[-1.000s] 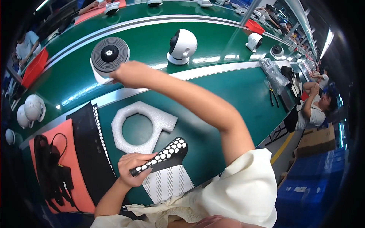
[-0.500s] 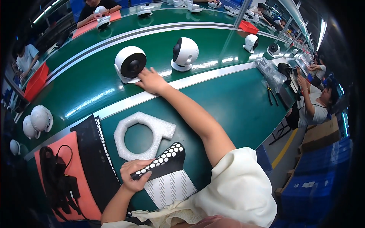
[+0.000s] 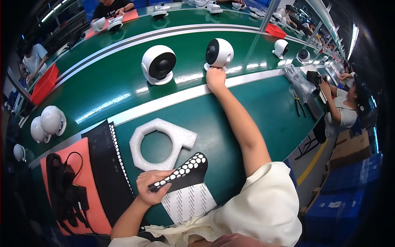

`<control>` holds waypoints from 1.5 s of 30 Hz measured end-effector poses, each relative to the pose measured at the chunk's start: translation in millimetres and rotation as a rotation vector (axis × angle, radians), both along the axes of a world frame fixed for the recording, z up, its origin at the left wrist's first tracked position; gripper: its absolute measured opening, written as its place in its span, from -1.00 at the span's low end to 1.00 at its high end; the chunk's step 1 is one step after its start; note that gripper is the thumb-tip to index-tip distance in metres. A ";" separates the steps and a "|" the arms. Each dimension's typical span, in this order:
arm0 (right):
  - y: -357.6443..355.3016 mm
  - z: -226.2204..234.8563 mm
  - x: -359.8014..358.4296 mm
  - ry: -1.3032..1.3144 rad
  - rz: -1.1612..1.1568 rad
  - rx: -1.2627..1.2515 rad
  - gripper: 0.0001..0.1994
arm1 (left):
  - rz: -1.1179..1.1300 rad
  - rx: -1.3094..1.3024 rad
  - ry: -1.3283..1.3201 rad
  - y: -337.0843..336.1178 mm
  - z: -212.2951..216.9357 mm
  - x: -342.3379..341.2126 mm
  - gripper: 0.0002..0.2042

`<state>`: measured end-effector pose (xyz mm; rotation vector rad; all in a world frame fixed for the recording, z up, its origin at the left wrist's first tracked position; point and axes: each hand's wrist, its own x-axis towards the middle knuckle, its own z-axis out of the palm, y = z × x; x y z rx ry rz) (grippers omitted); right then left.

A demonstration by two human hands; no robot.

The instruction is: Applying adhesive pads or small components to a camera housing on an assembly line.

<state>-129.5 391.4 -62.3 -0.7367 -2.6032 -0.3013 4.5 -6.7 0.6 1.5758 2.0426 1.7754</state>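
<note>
Right-hand work at the far belt point(image 3: 123, 78), left-hand hold over the near worktop point(image 3: 267, 109). The ball unit point(image 3: 222, 53), white with a dark face turned left, stands upright on the belt beyond the pale rail point(image 3: 164, 100), right of a second unit point(image 3: 159, 64). The right hand point(image 3: 216, 77) is curled against its foot; its fingertips are hidden, so whether they pinch cannot be told. The shell looks stiff, glossy and probably slippery, of moderate weight; the foot or the shell's sides should give safer purchase than the dark face, which may scratch. The left hand point(image 3: 154, 186) pinches the near left end of a black dotted sheet point(image 3: 187, 168), seemingly light and pliant, best held by its edges. A foam ring point(image 3: 179, 142) lies just beyond.
</note>
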 end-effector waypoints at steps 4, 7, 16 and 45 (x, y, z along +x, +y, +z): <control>-5.1 31.6 24.8 0.157 0.167 0.067 -0.89 | 0.018 -0.008 0.012 -2.4 0.7 1.4 -0.85; -33.5 80.2 49.0 0.134 0.317 -0.178 -0.73 | 0.017 -0.023 -0.005 -3.2 0.7 3.6 -0.85; -134.2 193.3 119.9 -0.069 0.969 -1.371 -0.68 | -0.010 0.146 0.007 -7.5 5.0 12.6 -0.89; -183.5 162.5 190.2 0.100 1.221 -1.044 -0.82 | 0.222 0.298 -0.521 3.5 42.3 29.1 -0.68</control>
